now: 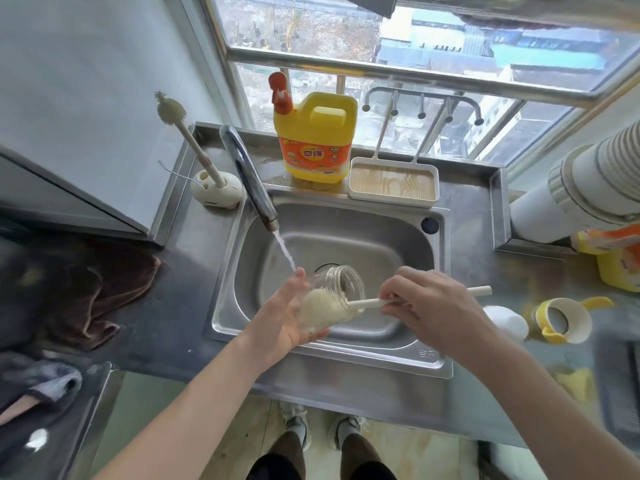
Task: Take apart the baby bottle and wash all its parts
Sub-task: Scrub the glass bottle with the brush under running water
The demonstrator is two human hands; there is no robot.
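Note:
My left hand (pixel 282 315) grips the clear bottle body (pixel 341 284) over the steel sink (pixel 429 358), its open mouth turned toward the far right. A cream bottle brush (pixel 327 306) is inside the bottle; my right hand (pixel 431 303) pinches its handle, whose end sticks out past the hand. Water runs from the faucet (pixel 251 181) and falls just by my left fingertips. On the counter to the right lie the white bottle cap (pixel 507 322) and the yellow-handled collar ring (pixel 562 320).
A yellow detergent jug (pixel 315 140) and a white drying rack with a wood-look tray (pixel 393 181) stand behind the sink. A second brush in a holder (pixel 214 192) sits at the back left. A brown cloth (pixel 100 292) lies on the left counter.

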